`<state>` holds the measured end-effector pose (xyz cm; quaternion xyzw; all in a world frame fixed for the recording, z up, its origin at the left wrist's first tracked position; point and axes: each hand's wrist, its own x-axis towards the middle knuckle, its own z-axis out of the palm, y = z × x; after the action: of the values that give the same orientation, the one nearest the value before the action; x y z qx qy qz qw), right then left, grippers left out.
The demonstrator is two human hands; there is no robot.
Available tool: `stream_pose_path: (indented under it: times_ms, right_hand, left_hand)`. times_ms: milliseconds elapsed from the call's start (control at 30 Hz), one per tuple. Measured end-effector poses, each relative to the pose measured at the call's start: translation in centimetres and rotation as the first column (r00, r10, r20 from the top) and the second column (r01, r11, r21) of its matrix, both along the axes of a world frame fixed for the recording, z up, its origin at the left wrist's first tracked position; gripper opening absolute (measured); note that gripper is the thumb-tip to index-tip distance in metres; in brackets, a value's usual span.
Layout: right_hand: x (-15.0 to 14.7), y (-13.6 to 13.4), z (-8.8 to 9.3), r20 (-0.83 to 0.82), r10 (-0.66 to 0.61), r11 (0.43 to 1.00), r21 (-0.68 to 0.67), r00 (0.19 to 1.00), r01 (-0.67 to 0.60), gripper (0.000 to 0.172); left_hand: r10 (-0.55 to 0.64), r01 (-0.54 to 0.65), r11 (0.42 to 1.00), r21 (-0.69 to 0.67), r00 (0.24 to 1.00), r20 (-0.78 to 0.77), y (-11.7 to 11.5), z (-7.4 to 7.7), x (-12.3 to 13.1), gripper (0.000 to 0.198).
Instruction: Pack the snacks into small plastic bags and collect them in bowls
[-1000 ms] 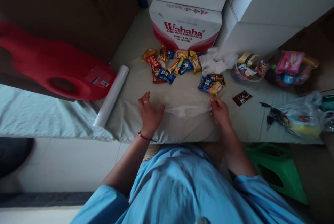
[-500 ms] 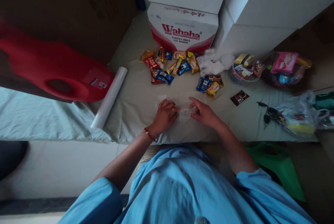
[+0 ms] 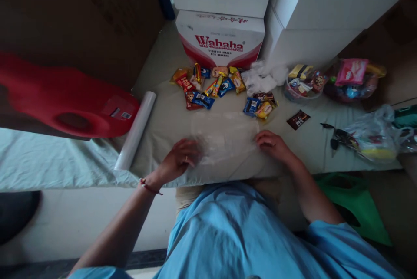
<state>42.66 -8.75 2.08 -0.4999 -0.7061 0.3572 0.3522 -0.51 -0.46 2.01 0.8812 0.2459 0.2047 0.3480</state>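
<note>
A clear plastic sheet (image 3: 224, 138) lies spread flat on the grey cloth-covered surface (image 3: 169, 114) in front of me. My left hand (image 3: 178, 159) rests on its left edge with fingers curled and pinching the film. My right hand (image 3: 272, 143) holds the right edge, fingers bent down on it. Beyond the sheet lie several wrapped snacks (image 3: 208, 83) in a loose pile, and a smaller cluster of packets (image 3: 260, 105) just past the sheet's far right corner.
A roll of clear film (image 3: 136, 129) lies at the left beside a red plastic object (image 3: 65, 96). A Wahaha carton (image 3: 220, 38) stands at the back. Bags of snacks (image 3: 352, 79), a brown sachet (image 3: 298, 119) and a crumpled clear bag (image 3: 374, 136) sit at the right.
My hands were close together with the film bunched between them; now they have moved apart and the film lies spread flat. The view shifted slightly.
</note>
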Motion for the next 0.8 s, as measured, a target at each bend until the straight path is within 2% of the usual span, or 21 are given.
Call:
stream_pose_path:
  times_ms: [100,133,200,233,300,333,367,433,533,600,667,733,800]
  right_hand:
    - [0.0,-1.0,-0.4,0.171,0.024,0.999,0.043,0.985,-0.032,0.022]
    - [-0.1,-1.2,-0.5,0.202,0.015,0.998,0.052,0.979,-0.027,0.022]
    - [-0.4,-1.5,-0.6,0.242,0.003,0.998,0.059,0.970,-0.018,0.022]
    - [-0.6,-1.5,-0.6,0.255,0.003,0.998,0.063,0.967,-0.020,0.023]
    - [-1.3,-1.4,-0.5,0.270,0.006,0.996,0.079,0.963,-0.028,0.025]
    - [-1.7,-1.3,-0.5,0.274,0.010,0.996,0.088,0.962,-0.036,0.027]
    - [-2.1,-1.2,-0.4,0.277,0.014,0.995,0.094,0.961,-0.042,0.028]
    - [-2.6,-1.1,-0.3,0.287,0.009,0.994,0.101,0.958,-0.040,0.028]
    - [-2.3,-1.1,-0.2,0.304,-0.031,0.995,0.104,0.952,0.000,0.025]
    - [-1.4,-1.5,-0.1,0.300,-0.059,0.994,0.101,0.952,0.030,0.022]
    - [-0.1,-2.1,-0.2,0.287,-0.062,0.996,0.081,0.956,0.041,0.021]
    - [1.2,-2.7,-0.3,0.281,-0.048,0.998,0.041,0.959,0.038,0.021]
    - [2.5,-3.0,0.0,0.288,-0.031,0.999,-0.008,0.957,0.035,0.020]
  left_hand:
    - [0.012,-0.017,0.999,-0.028,0.987,-0.157,-0.6,0.2,-1.1,0.023]
    - [0.062,-0.068,0.997,-0.029,0.986,-0.156,-0.9,0.5,-1.1,0.023]
    - [0.248,-0.248,0.969,0.012,0.964,-0.095,-1.3,1.6,-0.2,0.023]
    - [0.366,-0.364,0.930,0.048,0.929,-0.048,-1.5,2.3,0.7,0.021]
    - [0.572,-0.573,0.810,0.122,0.819,0.050,-2.0,3.7,3.1,0.021]
    - [0.606,-0.611,0.776,0.157,0.791,0.084,-2.2,4.3,4.6,0.021]
    - [0.596,-0.602,0.778,0.183,0.798,0.089,-2.5,4.6,6.0,0.021]
    - [0.513,-0.504,0.836,0.216,0.858,0.016,-2.9,4.4,8.7,0.025]
    - [0.343,-0.282,0.921,0.268,0.913,-0.221,-3.7,2.2,10.5,0.047]
    - [0.234,-0.139,0.950,0.279,0.909,-0.345,-4.2,0.1,9.9,0.073]
    - [0.199,-0.083,0.954,0.289,0.894,-0.401,-4.7,-1.5,8.6,0.096]
    - [0.210,-0.081,0.948,0.307,0.884,-0.417,-4.9,-2.3,7.1,0.109]
    - [0.214,-0.080,0.947,0.312,0.881,-0.422,-4.9,-2.3,6.1,0.115]
